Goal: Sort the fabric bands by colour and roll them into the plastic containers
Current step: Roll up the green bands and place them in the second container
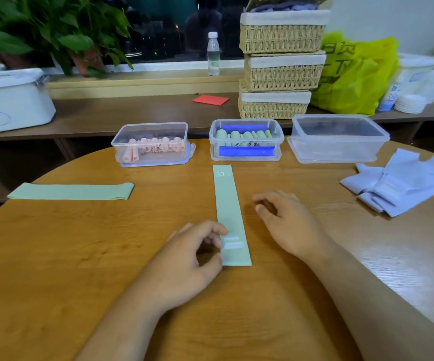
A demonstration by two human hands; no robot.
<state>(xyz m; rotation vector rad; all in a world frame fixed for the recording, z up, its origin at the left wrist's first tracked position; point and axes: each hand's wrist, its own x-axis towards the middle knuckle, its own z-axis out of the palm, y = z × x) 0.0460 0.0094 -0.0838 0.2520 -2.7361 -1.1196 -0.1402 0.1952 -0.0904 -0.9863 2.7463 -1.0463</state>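
At centre frame a green band (pixel 230 214) lay lengthwise on the wooden table (pixel 80 256), its near end pinched by the left hand (pixel 192 256) while the right hand (pixel 286 220) rested loosely curled, holding nothing, just right of it (a second green band (pixel 72 191) lay at left).

- An indoor room that reads as an office or data-collecting workroom, not a kitchen or shop.
- Round wooden table (pixel 54 256) in front; beyond the hands, a long low wooden bench (pixel 132 110) under a window dark with night.
- Storage stands about: stacked wicker baskets (pixel 281 66), a lidded white bin (pixel 10 100) hand-marked "6", clear plastic containers (pixel 338 139).
- Potted plant (pixel 41 29), water bottle (pixel 213 54), yellow shopping bag (pixel 353 74) on the bench and sill.
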